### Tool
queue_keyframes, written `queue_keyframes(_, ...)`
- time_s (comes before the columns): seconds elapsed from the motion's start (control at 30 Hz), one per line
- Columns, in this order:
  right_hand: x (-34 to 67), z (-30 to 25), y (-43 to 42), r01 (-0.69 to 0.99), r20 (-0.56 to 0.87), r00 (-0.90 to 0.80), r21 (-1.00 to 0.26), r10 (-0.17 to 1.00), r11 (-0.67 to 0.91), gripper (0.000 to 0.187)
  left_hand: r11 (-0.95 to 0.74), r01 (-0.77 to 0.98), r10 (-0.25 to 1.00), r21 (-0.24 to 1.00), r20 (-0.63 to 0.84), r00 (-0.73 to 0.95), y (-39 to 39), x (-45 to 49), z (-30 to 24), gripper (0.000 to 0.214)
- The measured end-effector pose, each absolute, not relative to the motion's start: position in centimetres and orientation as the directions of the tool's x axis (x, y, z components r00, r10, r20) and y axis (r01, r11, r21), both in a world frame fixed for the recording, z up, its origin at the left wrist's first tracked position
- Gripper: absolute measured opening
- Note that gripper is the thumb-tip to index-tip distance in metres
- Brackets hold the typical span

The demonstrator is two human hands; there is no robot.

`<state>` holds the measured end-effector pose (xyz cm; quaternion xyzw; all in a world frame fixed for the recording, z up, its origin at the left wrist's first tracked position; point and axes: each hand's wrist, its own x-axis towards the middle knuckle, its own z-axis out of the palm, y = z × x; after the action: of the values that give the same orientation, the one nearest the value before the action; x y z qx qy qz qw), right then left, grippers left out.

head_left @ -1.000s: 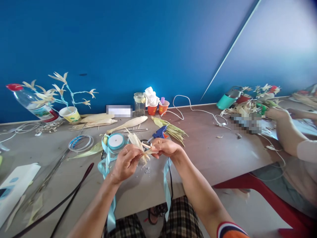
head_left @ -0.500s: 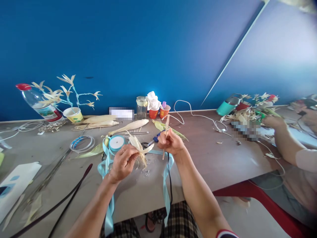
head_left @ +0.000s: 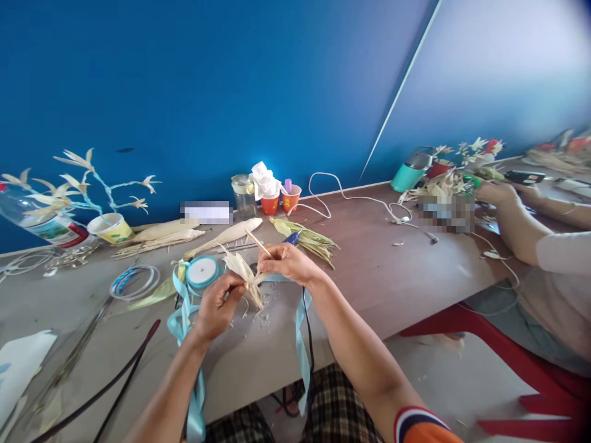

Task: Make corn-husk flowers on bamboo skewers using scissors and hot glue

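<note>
My left hand (head_left: 216,306) is closed on a pale dried-husk flower (head_left: 242,271), pinching it at its base just above the table. My right hand (head_left: 287,263) is closed round a thin wooden stick (head_left: 257,242) that slants up to the left, and its fingers touch the flower. A light blue ribbon (head_left: 183,320) trails from a spool (head_left: 202,271) beside my left hand and hangs over the table's front edge. A blue glue gun (head_left: 292,237) peeks out behind my right hand.
Husks (head_left: 221,236), wire rings (head_left: 129,280), a husk branch in a cup (head_left: 111,227), a bottle (head_left: 44,223), a jar (head_left: 244,195) and orange cups (head_left: 290,198) line the back. Dark wires (head_left: 111,381) lie at left. Another person's arm (head_left: 517,221) works at the right, by a red chair (head_left: 530,394).
My right hand swung the stick up, then brought it back down to the flower, now slanting left. The camera has turned a little to the right.
</note>
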<state>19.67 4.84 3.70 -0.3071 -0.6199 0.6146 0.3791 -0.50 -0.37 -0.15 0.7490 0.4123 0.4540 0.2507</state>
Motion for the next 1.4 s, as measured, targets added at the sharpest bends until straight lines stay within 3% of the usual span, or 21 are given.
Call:
queue_keyframes(0.3,19.5,3.1,5.1,-0.009,-0.046,-0.546,-0.998,0.837,-0.06,0.032,-0.648,0.328,0.76,0.687,0.555,0.338,-0.7,0.1,0.9,0.009)
queue_keyframes(0.57,18.7,2.6,5.0,-0.004,-0.11,-0.593,-0.99,0.798,-0.14,0.028,-0.65,0.312,0.758,0.693,0.563,0.329,-0.8,0.1,0.6,0.008)
queue_keyframes(0.7,18.3,2.2,5.2,-0.08,-0.108,-0.586,-0.979,0.803,-0.19,0.032,-0.631,0.321,0.775,0.706,0.555,0.304,-0.7,-0.1,0.3,0.008)
queue_keyframes(0.87,18.9,2.5,5.6,-0.341,-0.167,-0.54,-0.853,0.825,-0.395,0.046,-0.567,0.394,0.815,0.723,0.561,0.144,-0.1,-0.5,-0.6,0.007)
queue_keyframes(1.07,18.2,2.7,5.1,-0.33,-0.253,-0.589,-0.792,0.768,-0.514,0.047,-0.521,0.362,0.835,0.773,0.55,0.025,0.5,-0.6,-1.2,0.011)
queue_keyframes(1.4,17.1,2.2,4.7,-0.359,-0.214,-0.63,-0.772,0.747,-0.524,0.042,-0.461,0.409,0.869,0.788,0.494,0.028,0.3,-0.5,-1.1,0.014)
